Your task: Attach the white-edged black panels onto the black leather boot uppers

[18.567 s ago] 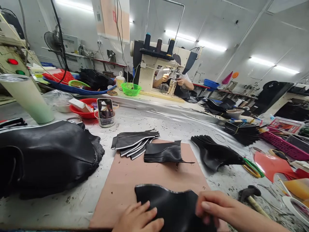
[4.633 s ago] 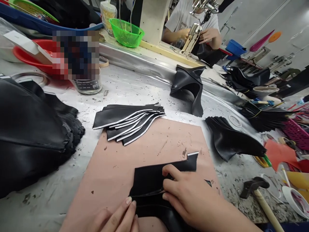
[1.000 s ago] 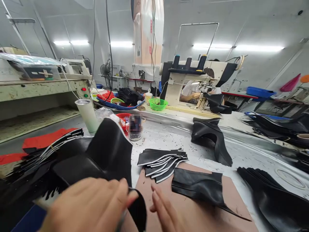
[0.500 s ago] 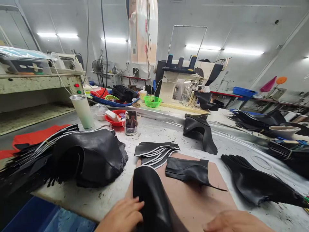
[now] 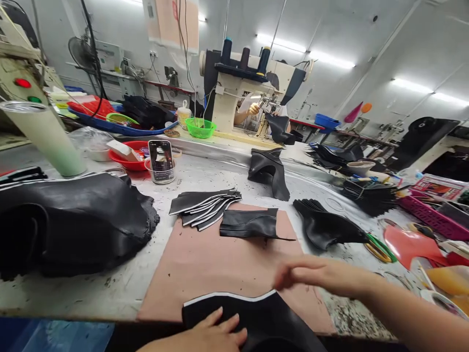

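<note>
Across the near edge of the pink sheet (image 5: 198, 259) lies a black leather-like piece (image 5: 271, 322) with a white strip along its far edge. My left hand (image 5: 220, 332) rests on it with fingers spread flat. My right hand (image 5: 300, 275) hovers over the sheet, just beyond the piece's right corner; its fingers are stretched out, somewhat blurred, and hold nothing visible. Farther back on the sheet are a folded black piece (image 5: 251, 224) and a fanned stack of white-edged black strips (image 5: 205, 205).
A big black stack (image 5: 84, 220) covers the left. More black pieces (image 5: 326, 225) lie at right beside scissors with green handles (image 5: 383, 248). A phone (image 5: 161, 159) stands in a clear cup near a tumbler (image 5: 47, 139). Behind is a sewing machine (image 5: 227, 98), with another person's hand (image 5: 252, 108) beside it.
The view has swung right and lower. The black piece has been turned so its white edge faces away and lies across the sheet. My right hand has come up beyond its corner.
</note>
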A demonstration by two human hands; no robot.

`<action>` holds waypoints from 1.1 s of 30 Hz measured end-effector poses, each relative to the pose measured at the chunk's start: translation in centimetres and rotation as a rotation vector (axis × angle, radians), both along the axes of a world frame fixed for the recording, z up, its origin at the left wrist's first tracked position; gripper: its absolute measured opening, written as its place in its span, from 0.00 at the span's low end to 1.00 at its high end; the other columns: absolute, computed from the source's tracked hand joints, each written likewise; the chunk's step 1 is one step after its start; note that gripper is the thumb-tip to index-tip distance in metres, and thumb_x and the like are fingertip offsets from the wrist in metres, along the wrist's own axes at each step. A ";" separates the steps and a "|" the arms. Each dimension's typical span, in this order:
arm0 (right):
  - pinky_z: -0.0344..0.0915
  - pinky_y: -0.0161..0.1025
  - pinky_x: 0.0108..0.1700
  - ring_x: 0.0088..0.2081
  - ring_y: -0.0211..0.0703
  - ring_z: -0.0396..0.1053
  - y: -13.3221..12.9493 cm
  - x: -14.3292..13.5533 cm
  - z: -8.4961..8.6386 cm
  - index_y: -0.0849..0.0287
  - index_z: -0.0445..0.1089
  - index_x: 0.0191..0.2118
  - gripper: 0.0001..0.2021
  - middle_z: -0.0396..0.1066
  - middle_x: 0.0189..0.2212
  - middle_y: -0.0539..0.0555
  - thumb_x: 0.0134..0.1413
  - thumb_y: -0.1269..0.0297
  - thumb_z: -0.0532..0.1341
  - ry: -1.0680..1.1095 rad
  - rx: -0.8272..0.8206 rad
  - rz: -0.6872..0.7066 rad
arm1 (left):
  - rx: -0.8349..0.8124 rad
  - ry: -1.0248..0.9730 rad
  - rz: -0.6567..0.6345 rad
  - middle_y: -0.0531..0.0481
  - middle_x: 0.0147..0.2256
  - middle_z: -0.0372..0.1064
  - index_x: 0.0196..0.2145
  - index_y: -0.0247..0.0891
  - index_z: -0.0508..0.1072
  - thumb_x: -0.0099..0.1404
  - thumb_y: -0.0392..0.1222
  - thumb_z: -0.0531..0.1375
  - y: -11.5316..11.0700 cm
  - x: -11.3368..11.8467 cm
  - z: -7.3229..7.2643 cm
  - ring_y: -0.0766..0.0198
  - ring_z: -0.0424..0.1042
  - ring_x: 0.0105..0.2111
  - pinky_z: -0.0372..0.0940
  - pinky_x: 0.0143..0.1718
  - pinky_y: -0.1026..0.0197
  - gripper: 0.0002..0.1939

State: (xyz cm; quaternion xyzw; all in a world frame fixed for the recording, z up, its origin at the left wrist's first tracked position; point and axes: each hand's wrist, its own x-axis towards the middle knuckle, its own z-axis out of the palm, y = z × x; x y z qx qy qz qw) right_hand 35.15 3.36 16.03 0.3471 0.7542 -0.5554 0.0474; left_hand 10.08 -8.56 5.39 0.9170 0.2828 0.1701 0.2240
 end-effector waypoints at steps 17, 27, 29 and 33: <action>0.65 0.35 0.36 0.34 0.40 0.69 -4.5 -12.5 -8.6 0.57 0.70 0.39 0.16 0.72 0.33 0.51 0.44 0.80 0.56 0.168 0.405 0.105 | -0.260 -0.132 0.985 0.52 0.36 0.70 0.36 0.44 0.71 0.61 0.42 0.57 -4.0 -4.5 1.5 0.60 0.68 0.38 0.63 0.40 0.58 0.06; 0.63 0.33 0.32 0.29 0.37 0.66 -4.6 -12.8 -9.1 0.57 0.65 0.30 0.05 0.68 0.26 0.48 0.49 0.75 0.57 0.388 0.364 -0.126 | -0.444 -0.331 0.985 0.55 0.32 0.73 0.34 0.42 0.71 0.62 0.37 0.53 -1.7 -1.8 1.3 0.65 0.71 0.34 0.65 0.35 0.65 0.07; 0.63 0.34 0.33 0.30 0.38 0.66 -4.6 -12.9 -9.2 0.57 0.66 0.28 0.05 0.68 0.26 0.49 0.46 0.75 0.58 0.388 0.447 -0.135 | -0.468 -0.352 0.997 0.56 0.30 0.73 0.35 0.43 0.73 0.63 0.38 0.53 -1.6 -1.9 1.5 0.65 0.72 0.33 0.64 0.34 0.66 0.09; 0.63 0.35 0.34 0.31 0.40 0.67 -4.5 -13.2 -9.1 0.58 0.68 0.25 0.06 0.69 0.26 0.51 0.44 0.77 0.59 0.365 0.563 -0.125 | -0.471 -0.379 1.040 0.54 0.32 0.74 0.36 0.43 0.75 0.64 0.40 0.52 -1.5 -1.6 1.3 0.63 0.72 0.34 0.64 0.35 0.64 0.11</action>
